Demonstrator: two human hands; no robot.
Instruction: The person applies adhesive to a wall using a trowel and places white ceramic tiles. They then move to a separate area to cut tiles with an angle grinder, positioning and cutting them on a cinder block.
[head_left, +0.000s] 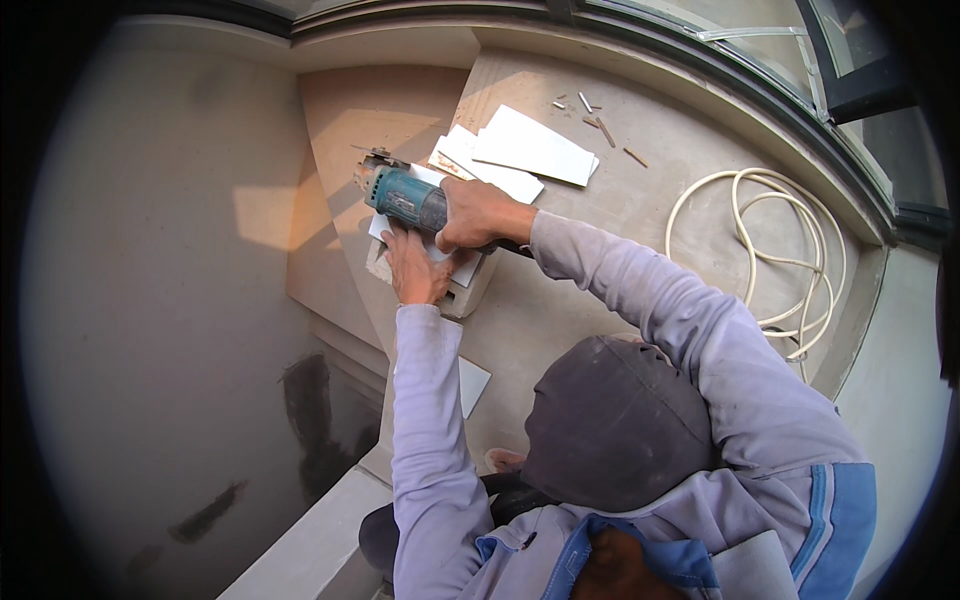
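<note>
While white tiles [535, 145] lie beside grinder [400, 197], scraps [606, 131], coiled cable [821, 258]

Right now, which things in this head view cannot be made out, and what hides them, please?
All in the head view:
Right hand: the underside of its grip, hidden by the hand and grinder.
White tile under the grinder: partly covered by it and the left hand.
White piece by the left sleeve: its left part, behind that sleeve.
Cream cable: its lower part, behind the right sleeve.
Brown scraps: too small to tell the material.
</note>
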